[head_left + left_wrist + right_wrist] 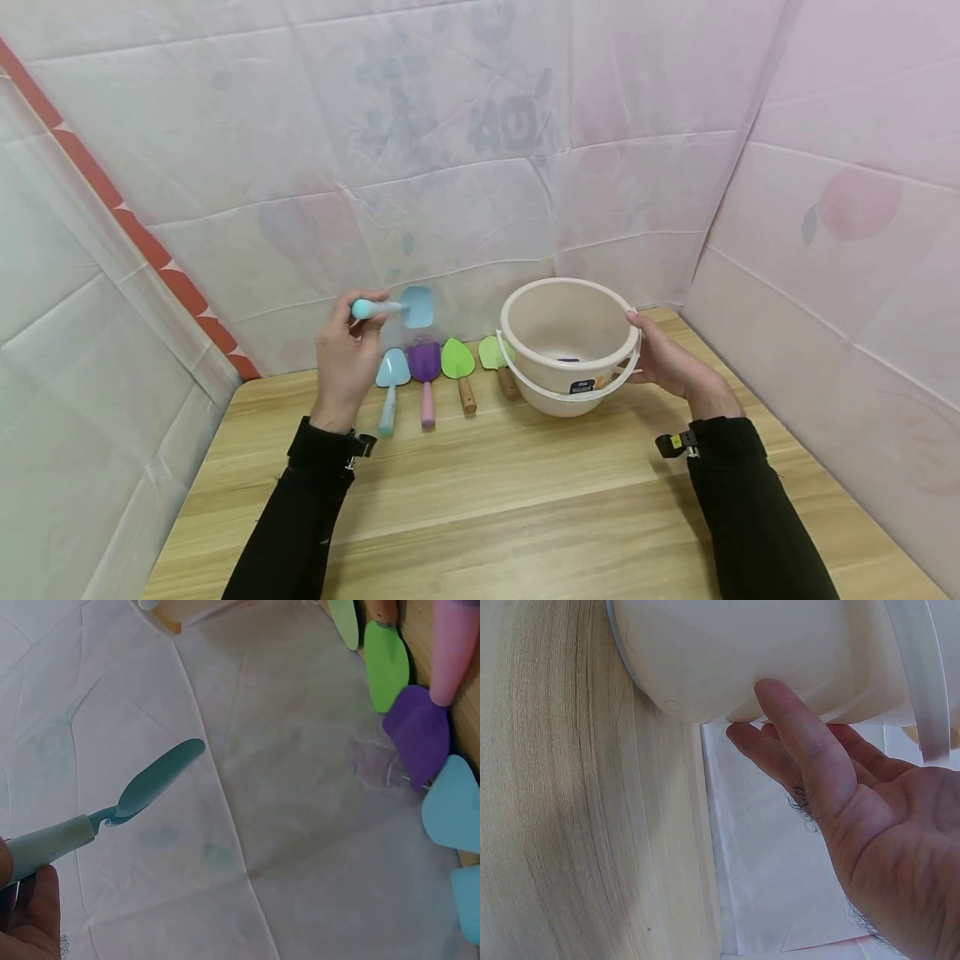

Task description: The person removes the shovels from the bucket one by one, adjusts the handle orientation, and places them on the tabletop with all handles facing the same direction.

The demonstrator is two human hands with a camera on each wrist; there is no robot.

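My left hand [347,354] is raised above the table and grips a light blue toy trowel [396,308] by its handle, blade pointing right; the left wrist view shows that trowel [142,793] in the air against the sheet wall. My right hand [671,360] lies with straight fingers against the right side of a cream plastic bucket [566,337], which tilts toward me on the wooden table [480,500]. In the right wrist view the fingers [802,742] press the bucket wall [742,652], beside its white handle [922,675].
Several toy trowels lie in a row by the back wall: a light blue one [390,379], a purple one [425,371], a green one [459,367], and another green one [491,354] partly behind the bucket. Sheet walls close in the back and both sides.
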